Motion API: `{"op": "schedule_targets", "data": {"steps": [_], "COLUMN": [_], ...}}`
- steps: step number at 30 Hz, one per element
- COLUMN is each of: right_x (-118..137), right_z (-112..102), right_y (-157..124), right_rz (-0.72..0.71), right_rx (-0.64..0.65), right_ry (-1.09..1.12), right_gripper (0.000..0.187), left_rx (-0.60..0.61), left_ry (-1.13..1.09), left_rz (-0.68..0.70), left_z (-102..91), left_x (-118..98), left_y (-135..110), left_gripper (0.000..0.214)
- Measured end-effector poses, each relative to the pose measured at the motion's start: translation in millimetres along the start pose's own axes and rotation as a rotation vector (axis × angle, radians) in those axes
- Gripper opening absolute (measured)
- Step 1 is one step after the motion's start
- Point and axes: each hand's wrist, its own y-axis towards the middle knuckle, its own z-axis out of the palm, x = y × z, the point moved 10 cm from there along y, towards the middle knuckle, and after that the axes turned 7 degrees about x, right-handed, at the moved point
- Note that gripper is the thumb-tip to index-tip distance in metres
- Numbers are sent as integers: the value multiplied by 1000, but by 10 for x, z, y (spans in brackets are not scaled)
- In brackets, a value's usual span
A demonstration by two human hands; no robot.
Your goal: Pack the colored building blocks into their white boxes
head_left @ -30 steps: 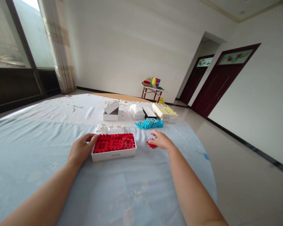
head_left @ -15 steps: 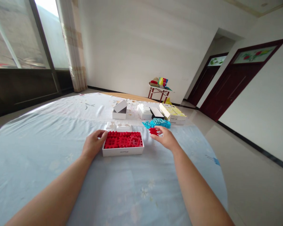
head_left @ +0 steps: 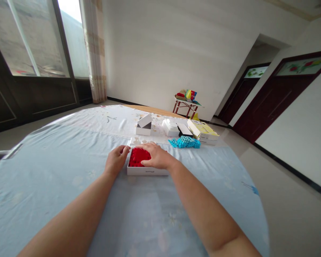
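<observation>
A white box (head_left: 147,171) lies lengthwise on the table, holding red plastic building blocks (head_left: 136,158) with notched edges. At its left end, my left hand (head_left: 117,159) is curled with thumb and fingertips against the box's edge. My right hand (head_left: 157,156) reaches over the right half of the box, its thumb towards me and its fingers on the far side, around a red block inside. That hand hides the blocks on the right. Just behind the box, a white moulded insert (head_left: 135,140) is partly covered by my fingers.
A heap of light blue blocks (head_left: 186,142) sits to the right. Farther back stand an open white box with a tilted lid (head_left: 143,130), a white box with an insert (head_left: 170,128), a black-sided box (head_left: 185,130) and a yellow-topped box (head_left: 204,130). A pale cloth (head_left: 139,214) covers the table.
My right hand has moved left with the red block, from beside the blue heap to over the box. My left hand stays at the box's left end. The view has shifted slightly.
</observation>
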Motion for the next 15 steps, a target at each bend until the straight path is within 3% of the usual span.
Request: {"op": "schedule_targets", "data": {"steps": [4,9,12,15], "right_x": [-67,-465,-655,-688], "right_z": [-68,-278,-265,-190], "right_y": [-93,-464,-635,-695], "right_rz": [14,185,260,268], "right_rx": [-38,-181,-194,-183], "right_ry": [46,45,-3,-46], "right_gripper": [56,40,31,27], "left_rx": [7,3,10,32], "left_ry": [-32,8,26,15], "left_rz": [-4,21,61,96], "left_z": [16,12,20,46], "left_x": [17,-33,-87,-111], "left_y": [10,-9,-23,-23], "left_gripper": [36,36,35,35]}}
